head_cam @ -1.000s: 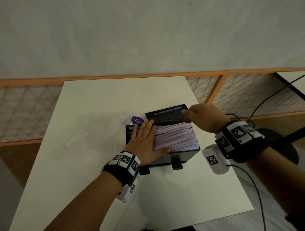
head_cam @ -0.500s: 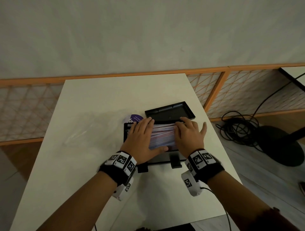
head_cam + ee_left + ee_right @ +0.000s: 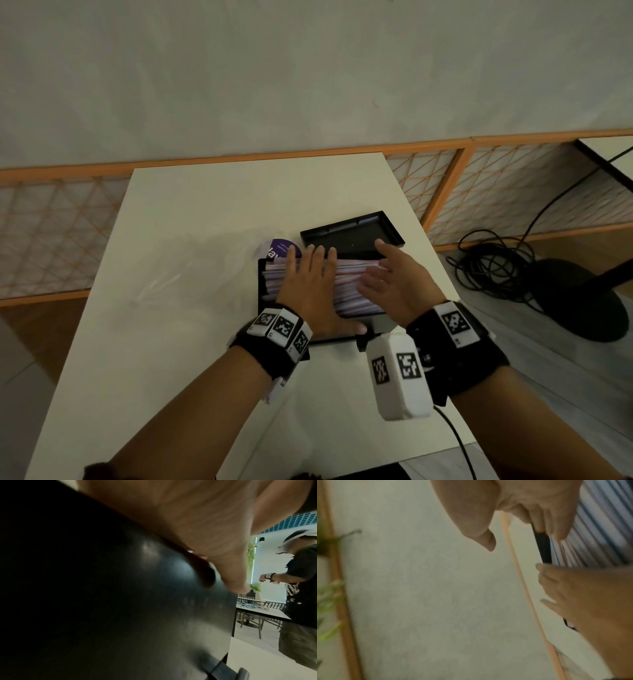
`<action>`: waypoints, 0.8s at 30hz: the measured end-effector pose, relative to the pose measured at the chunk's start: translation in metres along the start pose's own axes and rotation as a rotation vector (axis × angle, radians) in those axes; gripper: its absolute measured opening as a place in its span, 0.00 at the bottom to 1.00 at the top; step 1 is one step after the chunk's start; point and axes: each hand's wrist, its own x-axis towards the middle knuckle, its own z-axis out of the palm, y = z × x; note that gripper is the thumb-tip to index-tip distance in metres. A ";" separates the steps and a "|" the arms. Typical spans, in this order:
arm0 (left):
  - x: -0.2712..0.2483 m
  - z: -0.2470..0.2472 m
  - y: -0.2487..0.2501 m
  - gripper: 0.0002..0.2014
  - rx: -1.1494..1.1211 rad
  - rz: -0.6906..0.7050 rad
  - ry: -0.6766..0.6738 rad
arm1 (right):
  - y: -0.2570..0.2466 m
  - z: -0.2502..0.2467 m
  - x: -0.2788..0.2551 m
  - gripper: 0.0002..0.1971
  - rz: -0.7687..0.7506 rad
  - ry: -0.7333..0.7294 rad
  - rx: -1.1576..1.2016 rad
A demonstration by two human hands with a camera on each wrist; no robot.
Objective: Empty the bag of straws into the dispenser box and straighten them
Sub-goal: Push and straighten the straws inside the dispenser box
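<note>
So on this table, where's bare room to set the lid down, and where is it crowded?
Bare: the far strip of the table between the wall edge and the lid, and the near stretch between the forearms. Crowded: the box of straws under both hands, left and right, with the clear bag left of it.

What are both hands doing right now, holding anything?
Left hand: open, flat on the straws in the black box, holding nothing.
Right hand: open, fingers spread over the straws, holding nothing.
</note>
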 end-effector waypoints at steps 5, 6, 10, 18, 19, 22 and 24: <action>-0.001 0.009 0.006 0.60 -0.113 -0.014 0.030 | -0.006 0.003 0.018 0.32 0.257 0.006 0.039; -0.003 0.009 0.006 0.59 -0.114 -0.005 0.027 | -0.006 0.005 0.018 0.31 0.229 0.027 0.010; -0.004 0.003 0.002 0.49 -0.062 0.046 -0.048 | 0.004 0.020 0.026 0.30 0.150 0.160 -0.109; -0.007 0.006 -0.002 0.54 -0.108 0.113 0.002 | 0.014 0.025 0.042 0.15 0.119 0.194 0.075; -0.008 0.005 -0.002 0.54 -0.114 0.111 0.019 | 0.013 0.025 0.041 0.15 0.111 0.206 0.072; -0.005 0.009 -0.001 0.55 -0.153 0.086 0.046 | 0.010 0.028 0.038 0.19 0.100 0.219 0.101; -0.004 0.010 0.000 0.54 -0.172 0.059 0.052 | 0.008 0.029 0.030 0.19 0.105 0.180 0.138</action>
